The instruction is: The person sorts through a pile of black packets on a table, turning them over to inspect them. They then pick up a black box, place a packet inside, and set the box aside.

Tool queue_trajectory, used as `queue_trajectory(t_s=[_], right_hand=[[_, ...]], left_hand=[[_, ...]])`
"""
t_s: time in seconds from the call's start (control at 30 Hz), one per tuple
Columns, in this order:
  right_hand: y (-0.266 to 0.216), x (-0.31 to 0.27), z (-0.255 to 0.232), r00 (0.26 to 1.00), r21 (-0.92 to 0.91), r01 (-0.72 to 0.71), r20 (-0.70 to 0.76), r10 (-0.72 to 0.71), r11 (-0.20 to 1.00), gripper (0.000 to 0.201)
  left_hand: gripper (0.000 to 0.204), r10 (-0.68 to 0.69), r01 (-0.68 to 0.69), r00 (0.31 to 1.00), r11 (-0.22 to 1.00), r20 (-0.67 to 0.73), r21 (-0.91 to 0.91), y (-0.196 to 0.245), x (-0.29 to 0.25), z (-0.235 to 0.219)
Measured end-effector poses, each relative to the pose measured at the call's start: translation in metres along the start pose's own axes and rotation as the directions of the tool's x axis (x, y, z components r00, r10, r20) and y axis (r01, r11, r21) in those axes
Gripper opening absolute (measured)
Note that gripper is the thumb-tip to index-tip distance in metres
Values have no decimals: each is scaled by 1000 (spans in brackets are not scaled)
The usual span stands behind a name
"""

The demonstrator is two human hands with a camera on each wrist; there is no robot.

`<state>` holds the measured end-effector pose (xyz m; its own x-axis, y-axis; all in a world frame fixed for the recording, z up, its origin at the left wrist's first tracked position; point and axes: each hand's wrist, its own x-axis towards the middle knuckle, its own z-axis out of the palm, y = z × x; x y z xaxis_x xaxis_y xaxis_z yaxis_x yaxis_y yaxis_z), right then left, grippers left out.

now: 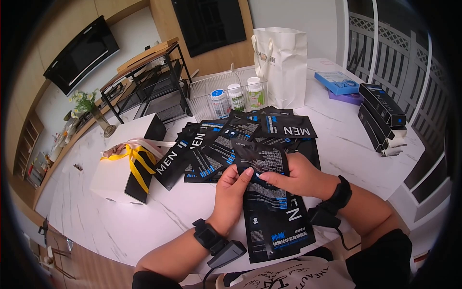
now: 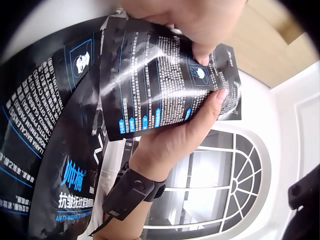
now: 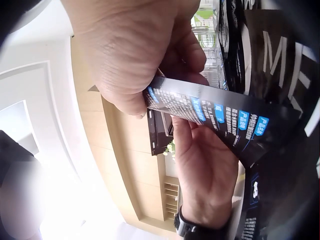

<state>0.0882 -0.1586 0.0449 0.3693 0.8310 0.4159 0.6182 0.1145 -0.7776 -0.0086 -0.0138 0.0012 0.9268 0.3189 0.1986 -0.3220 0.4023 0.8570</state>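
A black foil sachet (image 1: 263, 168) with white and blue print is held up between both hands, its printed face towards the head camera. My left hand (image 1: 230, 193) pinches its left side, thumb on the front and fingers behind. From the right, my right hand (image 1: 305, 179) grips the other side, its thumb also laid across the print. In the left wrist view the sachet (image 2: 145, 80) bends between the two thumbs. More black sachets (image 1: 281, 231) lie below the hands at the table's near edge, one reading "MEN". A spread pile of similar sachets (image 1: 219, 144) lies just beyond.
Left of the pile stands a white and black box (image 1: 113, 180) with a yellow ribbon. Behind are a clear bin (image 1: 199, 98) with white-capped and blue-capped bottles and a white paper bag (image 1: 286, 67). Black boxes (image 1: 378, 123) and a blue box (image 1: 337, 83) sit right.
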Motion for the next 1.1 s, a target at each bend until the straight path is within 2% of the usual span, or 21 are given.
queue_trajectory(t_s=[0.1,0.13,0.17,0.23,0.33,0.4,0.47,0.53,0.57,0.7,0.73,0.8,0.83,0.87,0.93,1.0,1.07,1.1], right_hand=[[2,2,-2,991,27,-29,-132,32,999,27],[8,4,-5,986,46,-64,-155,70,997,26],[10,5,-5,984,57,-49,-170,58,997,26],[10,6,-4,981,67,-33,-186,45,997,26],[6,2,0,985,130,-9,-167,31,991,27],[2,-1,-1,1000,-21,8,25,-7,1000,29],[-3,-1,-2,999,10,26,34,-26,1000,29],[-10,0,-6,992,7,-113,-48,114,994,28],[1,3,-3,991,28,-18,-134,21,999,27],[12,4,0,975,42,-32,-220,40,999,27],[8,2,0,975,42,-32,-219,40,999,27],[-2,-1,-4,998,22,-45,-47,46,999,28],[0,-2,-3,1000,-30,6,14,-5,1000,30],[0,-2,-3,1000,-30,6,14,-6,1000,30],[-3,-2,-2,1000,-9,28,11,-28,1000,31],[-9,0,-5,994,19,-71,-81,73,997,29],[7,3,-2,981,94,-32,-190,49,995,27],[9,4,-2,980,94,-31,-191,48,995,27]], left_hand=[[15,27,-27,1000,1000,4,14,4,0,4],[16,43,-42,999,999,-7,24,7,-1,6],[16,67,-68,998,995,13,68,9,-3,8],[15,61,-61,998,997,-2,41,8,-3,11],[15,42,-42,999,999,7,11,3,0,3],[14,28,-29,999,1000,33,10,1,0,-1],[14,5,-6,999,999,32,36,0,-1,-1],[14,13,-13,1000,1000,11,22,5,0,5],[14,21,-21,1000,1000,-10,8,7,-1,7],[14,19,-17,999,999,-47,45,8,-2,11],[15,6,-5,1000,999,-28,36,7,-1,8],[15,-4,5,1000,1000,-11,26,5,0,3],[14,-11,10,1000,999,27,51,3,-1,1],[14,-20,15,998,997,66,75,3,-1,0],[13,-22,18,999,997,48,78,2,-1,2],[16,3,-3,999,1000,40,-1,4,-1,4],[17,-17,17,999,1000,44,0,8,-3,7],[19,-36,36,998,999,49,1,9,-4,8]])
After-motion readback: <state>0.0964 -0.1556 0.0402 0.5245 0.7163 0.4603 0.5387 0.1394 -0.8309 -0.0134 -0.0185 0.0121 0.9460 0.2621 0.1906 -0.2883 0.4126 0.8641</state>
